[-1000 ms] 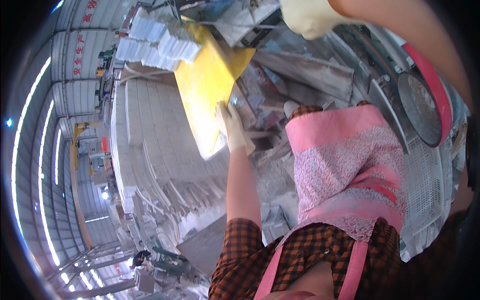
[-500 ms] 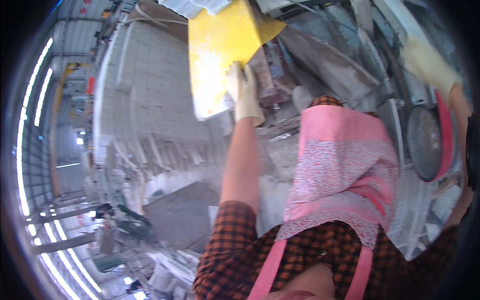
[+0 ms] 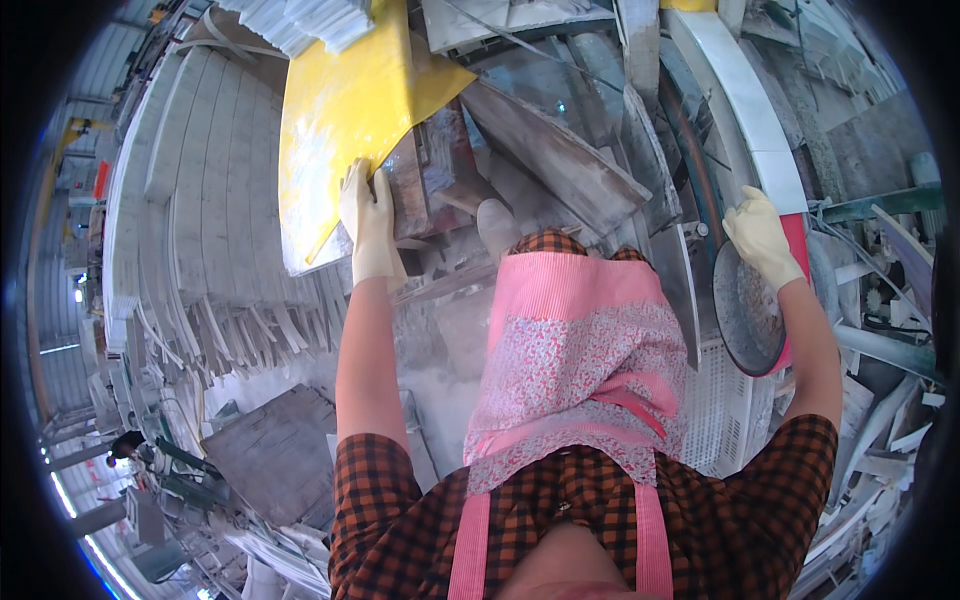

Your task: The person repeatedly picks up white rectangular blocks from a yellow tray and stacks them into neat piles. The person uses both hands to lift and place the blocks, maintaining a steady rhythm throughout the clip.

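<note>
My left hand [image 3: 368, 222], in a pale glove, rests with its fingers on the lower right edge of a big yellow sheet [image 3: 335, 120] that leans over rows of grey stone strips. My right hand [image 3: 760, 237], also gloved, is closed on the upper rim of a round grey dish [image 3: 745, 310] with a red back at the right. Between my arms hangs my pink apron [image 3: 575, 370] over a checked shirt.
Stacked curved grey stone strips [image 3: 190, 230] fill the left. A dusty machine bed with grey slabs [image 3: 560, 160] lies ahead, and a curved white rail [image 3: 745, 110] runs at the upper right. A dark board [image 3: 275, 455] lies low on the left. Another person [image 3: 128, 445] is far left.
The view has swung downward and right. My left hand stays on the yellow sheet. My right hand has dropped from the top of the picture onto the round dish's rim.
</note>
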The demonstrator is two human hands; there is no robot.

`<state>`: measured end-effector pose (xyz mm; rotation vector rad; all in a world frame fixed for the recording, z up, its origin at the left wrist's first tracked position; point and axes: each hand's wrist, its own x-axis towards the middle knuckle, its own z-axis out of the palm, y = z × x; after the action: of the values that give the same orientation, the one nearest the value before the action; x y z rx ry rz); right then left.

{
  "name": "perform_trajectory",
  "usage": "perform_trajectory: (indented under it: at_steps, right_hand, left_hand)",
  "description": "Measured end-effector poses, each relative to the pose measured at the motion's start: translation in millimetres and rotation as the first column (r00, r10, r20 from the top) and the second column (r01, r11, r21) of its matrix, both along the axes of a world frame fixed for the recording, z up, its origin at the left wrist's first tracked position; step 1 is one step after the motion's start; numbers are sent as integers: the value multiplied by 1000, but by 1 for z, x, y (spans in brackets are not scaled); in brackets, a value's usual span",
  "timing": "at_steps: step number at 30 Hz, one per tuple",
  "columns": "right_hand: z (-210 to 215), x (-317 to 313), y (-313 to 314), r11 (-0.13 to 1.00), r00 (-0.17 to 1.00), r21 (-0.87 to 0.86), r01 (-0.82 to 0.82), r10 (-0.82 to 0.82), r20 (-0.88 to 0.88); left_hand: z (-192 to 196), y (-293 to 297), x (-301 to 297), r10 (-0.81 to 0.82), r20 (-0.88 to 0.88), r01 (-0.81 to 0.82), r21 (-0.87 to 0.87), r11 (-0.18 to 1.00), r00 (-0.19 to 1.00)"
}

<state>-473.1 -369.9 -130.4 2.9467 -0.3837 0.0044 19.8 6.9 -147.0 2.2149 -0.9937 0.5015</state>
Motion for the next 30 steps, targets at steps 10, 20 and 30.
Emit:
perform_trajectory:
  at_steps: [10,20,30]
  right_hand:
    - [-5,1,3,999,995,-13,40,-39,97]
    - [-6,2,9,991,989,20,134,-135,63]
    - [-23,-1,-2,967,969,95,238,-243,43]
  left_hand:
    - [-4,1,4,15,23,-17,61,998,1000]
    - [-3,-4,-1,61,32,-64,75,995,998]
    - [0,-4,-3,68,31,-71,94,993,997]
